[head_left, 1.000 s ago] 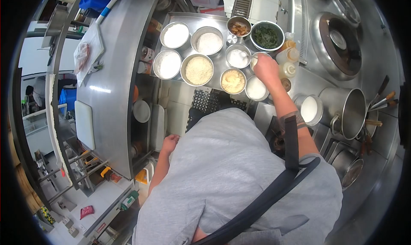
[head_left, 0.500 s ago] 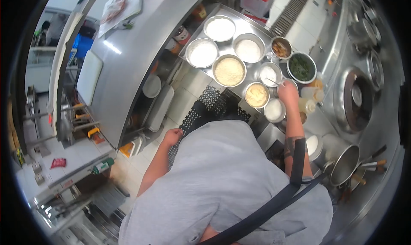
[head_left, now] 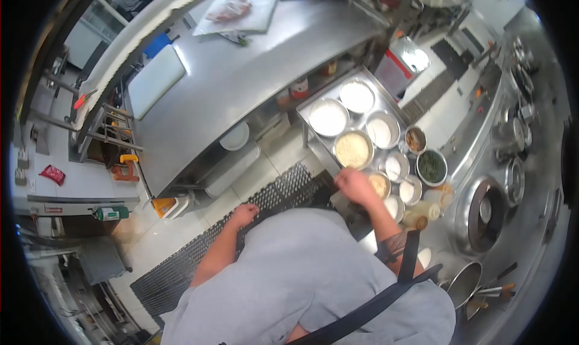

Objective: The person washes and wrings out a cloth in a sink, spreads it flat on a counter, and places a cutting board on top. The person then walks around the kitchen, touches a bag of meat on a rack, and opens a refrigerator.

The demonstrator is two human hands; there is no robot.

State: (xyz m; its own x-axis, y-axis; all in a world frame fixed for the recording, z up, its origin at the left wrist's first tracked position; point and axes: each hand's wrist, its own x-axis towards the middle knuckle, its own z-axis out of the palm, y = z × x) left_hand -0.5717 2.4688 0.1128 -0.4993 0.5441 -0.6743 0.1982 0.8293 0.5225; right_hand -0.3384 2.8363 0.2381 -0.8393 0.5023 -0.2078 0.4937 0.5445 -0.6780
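Note:
My right hand is above the front edge of the metal tray, with its fingers curled. It partly covers a bowl of pale yellow powder. What those fingers hold, if anything, is hidden. Just behind it stands a larger bowl of yellowish crumbs. To its right are a container of white powder and a smaller bowl with what looks like a spoon handle over it. My left hand hangs at my side over the black floor mat, loosely closed, with nothing visible in it.
On the tray stand round pans of white powder and a bowl of greens. Squeeze bottles and a wok are at the right. A long steel counter runs on the left, holding cutting boards.
My right hand has left the thin handle at the small bowls and moved left to the tray's front edge. The view has shifted, showing more counter. My left hand stays low and closed.

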